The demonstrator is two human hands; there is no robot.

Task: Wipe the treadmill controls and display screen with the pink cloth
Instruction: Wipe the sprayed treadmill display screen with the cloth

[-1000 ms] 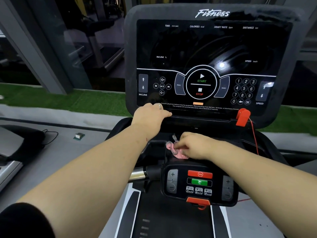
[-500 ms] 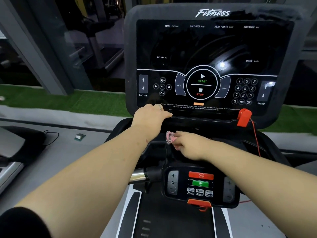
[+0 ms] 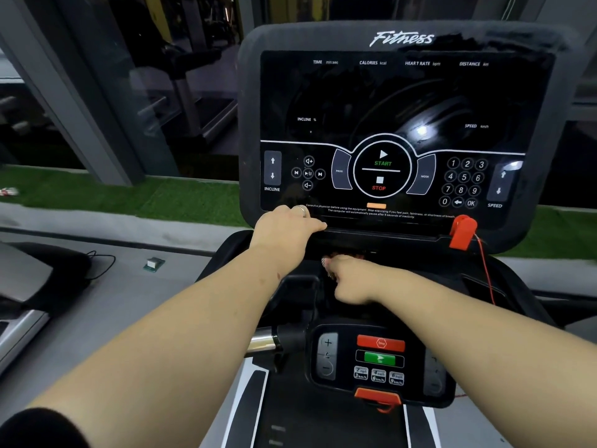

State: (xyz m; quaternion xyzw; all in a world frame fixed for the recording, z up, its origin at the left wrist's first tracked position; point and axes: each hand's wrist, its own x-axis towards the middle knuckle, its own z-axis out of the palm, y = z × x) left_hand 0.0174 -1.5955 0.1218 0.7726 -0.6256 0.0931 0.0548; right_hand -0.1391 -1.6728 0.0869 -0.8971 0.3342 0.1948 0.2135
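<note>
The left hand rests on the lower edge of the display screen, fingers curled over the ledge beneath the warning text, gripping it. The right hand is closed around the pink cloth, only a blurred scrap of which peeks out by the knuckles, in the dark recess between the screen's bottom rim and the handlebar control panel. The red safety clip hangs at the screen's lower right corner, well apart from both hands.
</note>
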